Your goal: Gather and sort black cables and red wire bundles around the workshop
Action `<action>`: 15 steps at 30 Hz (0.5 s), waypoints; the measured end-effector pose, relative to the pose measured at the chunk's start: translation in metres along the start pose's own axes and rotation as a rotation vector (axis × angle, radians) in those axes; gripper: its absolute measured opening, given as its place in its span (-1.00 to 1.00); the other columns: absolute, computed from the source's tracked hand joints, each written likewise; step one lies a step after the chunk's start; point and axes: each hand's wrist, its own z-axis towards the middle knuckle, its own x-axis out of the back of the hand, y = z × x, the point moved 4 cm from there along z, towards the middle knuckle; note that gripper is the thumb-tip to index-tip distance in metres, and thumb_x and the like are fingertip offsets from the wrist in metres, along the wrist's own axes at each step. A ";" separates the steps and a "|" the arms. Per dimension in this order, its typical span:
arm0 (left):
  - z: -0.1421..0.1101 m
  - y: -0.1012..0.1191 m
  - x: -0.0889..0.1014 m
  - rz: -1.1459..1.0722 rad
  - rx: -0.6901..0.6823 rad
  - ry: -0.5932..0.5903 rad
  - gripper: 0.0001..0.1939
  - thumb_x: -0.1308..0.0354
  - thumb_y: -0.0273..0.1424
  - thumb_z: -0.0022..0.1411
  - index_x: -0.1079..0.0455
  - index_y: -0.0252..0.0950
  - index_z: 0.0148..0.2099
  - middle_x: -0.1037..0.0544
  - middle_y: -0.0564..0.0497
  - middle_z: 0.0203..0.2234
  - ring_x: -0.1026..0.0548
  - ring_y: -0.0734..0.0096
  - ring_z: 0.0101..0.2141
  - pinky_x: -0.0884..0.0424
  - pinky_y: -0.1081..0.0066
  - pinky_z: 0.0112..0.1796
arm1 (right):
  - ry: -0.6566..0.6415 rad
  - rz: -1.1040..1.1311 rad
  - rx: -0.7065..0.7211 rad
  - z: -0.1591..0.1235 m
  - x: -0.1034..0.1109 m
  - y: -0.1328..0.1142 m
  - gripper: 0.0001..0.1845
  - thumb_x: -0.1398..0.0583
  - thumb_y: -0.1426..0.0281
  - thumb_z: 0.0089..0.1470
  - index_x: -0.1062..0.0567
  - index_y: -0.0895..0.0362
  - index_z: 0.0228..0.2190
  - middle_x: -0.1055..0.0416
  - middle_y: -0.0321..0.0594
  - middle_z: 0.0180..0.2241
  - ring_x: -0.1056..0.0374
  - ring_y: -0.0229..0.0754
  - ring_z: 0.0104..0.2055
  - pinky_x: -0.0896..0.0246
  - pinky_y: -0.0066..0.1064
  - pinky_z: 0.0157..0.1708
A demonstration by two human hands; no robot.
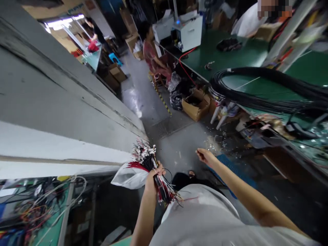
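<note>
My left hand (pixel 156 171) is closed around a thick bundle of cables (pixel 164 189) in front of my body. White connectors (pixel 146 152) crowd the far end of the bundle, among black and red wires. Loose stripped-looking ends hang out near my shirt. My right hand (pixel 203 155) hangs apart from it, over the floor, with its fingers curled in and nothing visible in them. Beyond the bundle a white plastic bag (pixel 130 177) lies close to my left hand.
A grey pillar (pixel 64 102) rises at the left. Tangled wires lie on a green table (pixel 48 225) at lower left. To the right, a long green bench (pixel 202 61) carries a black cable coil (pixel 246 70). Cardboard box (pixel 196 106), blue mat (pixel 235 171) and seated people (pixel 153 56) line the aisle.
</note>
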 end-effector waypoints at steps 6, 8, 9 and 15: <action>0.101 0.042 0.003 -0.113 -0.006 0.117 -0.68 -0.28 -0.54 -0.17 -0.36 -0.33 -0.27 -0.20 0.20 -0.60 -0.19 0.71 -0.61 -0.28 0.60 -0.49 | -0.044 -0.061 0.021 0.141 -0.036 -0.115 -0.83 -0.28 0.31 -0.07 -0.48 0.17 -0.48 -0.32 -0.34 -0.59 -0.17 -0.40 -0.58 -0.09 -0.56 -0.59; 0.149 0.057 0.000 -0.170 -0.005 0.105 -0.71 -0.26 -0.55 -0.16 -0.35 -0.33 -0.29 -0.18 0.21 -0.61 -0.19 0.72 -0.61 -0.27 0.63 -0.49 | -0.015 -0.059 0.064 0.189 -0.038 -0.160 -0.85 -0.30 0.34 -0.08 -0.48 0.17 -0.47 -0.32 -0.35 -0.58 -0.18 -0.40 -0.56 -0.10 -0.56 -0.57; 0.174 0.067 -0.004 -0.191 -0.001 0.105 -0.71 -0.26 -0.56 -0.16 -0.35 -0.34 -0.30 -0.18 0.21 -0.61 -0.19 0.73 -0.61 -0.27 0.64 -0.49 | 0.013 -0.053 0.089 0.212 -0.036 -0.185 -0.85 -0.30 0.35 -0.08 -0.47 0.16 -0.47 -0.32 -0.35 -0.58 -0.18 -0.40 -0.56 -0.10 -0.57 -0.57; 0.308 0.139 -0.058 -0.138 0.092 0.095 -0.70 -0.26 -0.56 -0.20 -0.37 -0.36 -0.30 -0.21 0.21 -0.61 -0.18 0.73 -0.63 -0.29 0.64 -0.52 | 0.278 -0.022 0.222 0.323 0.006 -0.337 -0.82 -0.27 0.44 -0.03 -0.35 0.15 -0.54 -0.25 -0.37 -0.61 -0.16 -0.41 -0.57 -0.08 -0.59 -0.58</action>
